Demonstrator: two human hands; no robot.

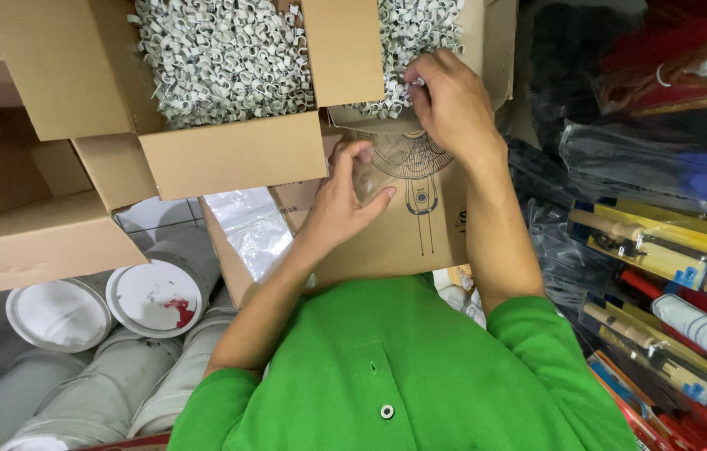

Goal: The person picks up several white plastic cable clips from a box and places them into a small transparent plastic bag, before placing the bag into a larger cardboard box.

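Two open cardboard boxes (228,150) hold small grey-white clips (220,58), too many to count. One box printed with a fan drawing (420,217). Two round white pipe caps (153,296). One clear plastic bag (249,230). Two hands: left (345,205), right (449,96).

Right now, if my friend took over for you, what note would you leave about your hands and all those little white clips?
Left hand: holding a small clear bag open over the fan-printed box.
Right hand: fingers pinching white clips in the right-hand open box.
A second open box on the left is also full of the same clips.
Done: I cannot tell how many clips are in the bag.
Left: both boxes remain heaped with clips.
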